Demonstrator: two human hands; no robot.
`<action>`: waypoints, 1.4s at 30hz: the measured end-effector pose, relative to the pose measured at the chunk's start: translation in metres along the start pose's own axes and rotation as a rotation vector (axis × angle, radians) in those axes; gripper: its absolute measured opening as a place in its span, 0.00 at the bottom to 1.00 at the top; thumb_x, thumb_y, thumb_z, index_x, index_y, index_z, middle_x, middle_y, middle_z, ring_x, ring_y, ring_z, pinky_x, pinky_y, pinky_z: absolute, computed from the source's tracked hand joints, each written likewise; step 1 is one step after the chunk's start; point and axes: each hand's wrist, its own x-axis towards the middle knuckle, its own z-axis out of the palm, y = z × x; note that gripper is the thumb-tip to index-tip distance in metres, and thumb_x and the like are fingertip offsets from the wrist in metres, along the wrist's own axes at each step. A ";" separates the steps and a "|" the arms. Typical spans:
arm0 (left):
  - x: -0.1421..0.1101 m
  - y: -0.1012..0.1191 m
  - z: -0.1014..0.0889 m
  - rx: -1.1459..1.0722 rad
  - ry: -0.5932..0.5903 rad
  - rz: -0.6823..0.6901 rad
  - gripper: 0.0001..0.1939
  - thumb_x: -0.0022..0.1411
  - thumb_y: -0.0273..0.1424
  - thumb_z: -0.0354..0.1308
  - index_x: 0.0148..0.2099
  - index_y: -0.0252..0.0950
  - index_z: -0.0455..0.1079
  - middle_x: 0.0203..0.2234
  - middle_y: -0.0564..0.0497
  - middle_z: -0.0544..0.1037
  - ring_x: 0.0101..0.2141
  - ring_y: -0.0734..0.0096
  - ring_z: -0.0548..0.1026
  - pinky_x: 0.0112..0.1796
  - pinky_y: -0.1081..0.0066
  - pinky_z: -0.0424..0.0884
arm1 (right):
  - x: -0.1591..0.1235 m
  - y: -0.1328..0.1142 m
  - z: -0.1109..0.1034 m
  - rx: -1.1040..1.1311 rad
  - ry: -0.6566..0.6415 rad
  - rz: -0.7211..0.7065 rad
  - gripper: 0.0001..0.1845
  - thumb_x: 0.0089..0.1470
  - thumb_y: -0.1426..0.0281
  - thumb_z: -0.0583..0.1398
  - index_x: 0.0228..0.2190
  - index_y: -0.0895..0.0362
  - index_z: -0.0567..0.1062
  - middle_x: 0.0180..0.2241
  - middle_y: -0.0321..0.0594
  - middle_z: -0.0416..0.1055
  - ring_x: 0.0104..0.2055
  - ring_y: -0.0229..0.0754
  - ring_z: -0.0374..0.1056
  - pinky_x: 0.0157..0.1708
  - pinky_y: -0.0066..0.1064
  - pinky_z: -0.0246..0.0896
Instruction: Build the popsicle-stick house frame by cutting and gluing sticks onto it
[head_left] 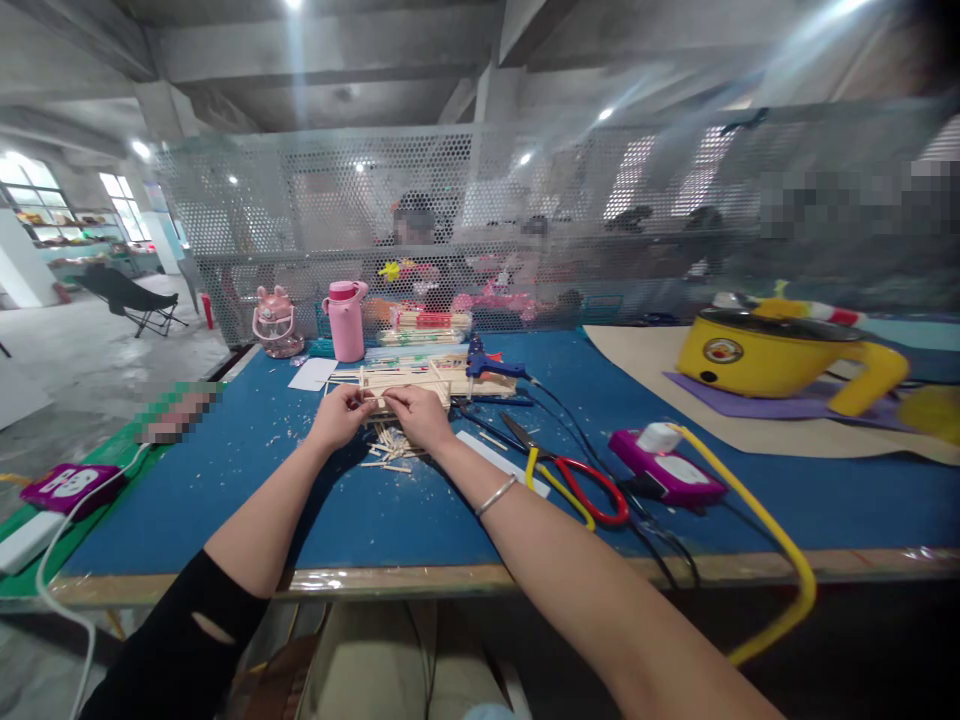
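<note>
Both my hands meet over the blue tabletop, fingers pinched close together. My left hand (339, 416) and my right hand (420, 414) grip a short pale wooden stick (379, 399) between them; its ends are covered by the fingers. Just behind them stands a small frame built of wooden sticks (405, 379), partly hidden by my hands. Loose cut sticks (391, 448) lie in a heap below my fingers. A blue glue gun (491, 367) rests at the right of the frame. Scissors with red and yellow handles (570, 480) lie open to the right of my right hand.
A pink bottle (346, 322), a clear pink jug (276, 325) and bundled sticks (431, 322) stand at the back before a perforated screen (315, 200). Purple power sockets (667, 470) with cables lie at the right, near a yellow electric pot (765, 355). A person sits behind the screen.
</note>
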 end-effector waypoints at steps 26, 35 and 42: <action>-0.017 0.039 0.007 -0.562 0.160 -0.105 0.25 0.52 0.50 0.52 0.33 0.31 0.72 0.20 0.52 0.71 0.21 0.77 0.67 0.22 0.75 0.68 | -0.010 -0.045 -0.019 0.267 -0.031 0.134 0.12 0.53 0.69 0.53 0.37 0.58 0.73 0.33 0.39 0.74 0.34 0.37 0.68 0.38 0.28 0.62; 0.006 0.009 -0.024 -0.389 0.313 -0.375 0.14 0.56 0.25 0.39 0.40 0.34 0.63 0.23 0.52 0.71 0.23 0.78 0.70 0.28 0.76 0.68 | -0.050 -0.044 -0.134 -0.750 -0.402 0.434 0.18 0.52 0.69 0.54 0.45 0.60 0.69 0.43 0.52 0.71 0.44 0.51 0.67 0.38 0.35 0.59; -0.002 0.003 -0.015 -0.109 0.051 -0.370 0.08 0.46 0.21 0.48 0.25 0.36 0.66 0.17 0.55 0.67 0.20 0.74 0.64 0.25 0.74 0.59 | -0.092 -0.011 -0.175 -0.852 -0.624 0.589 0.24 0.52 0.66 0.51 0.51 0.58 0.65 0.45 0.48 0.71 0.44 0.50 0.68 0.36 0.33 0.60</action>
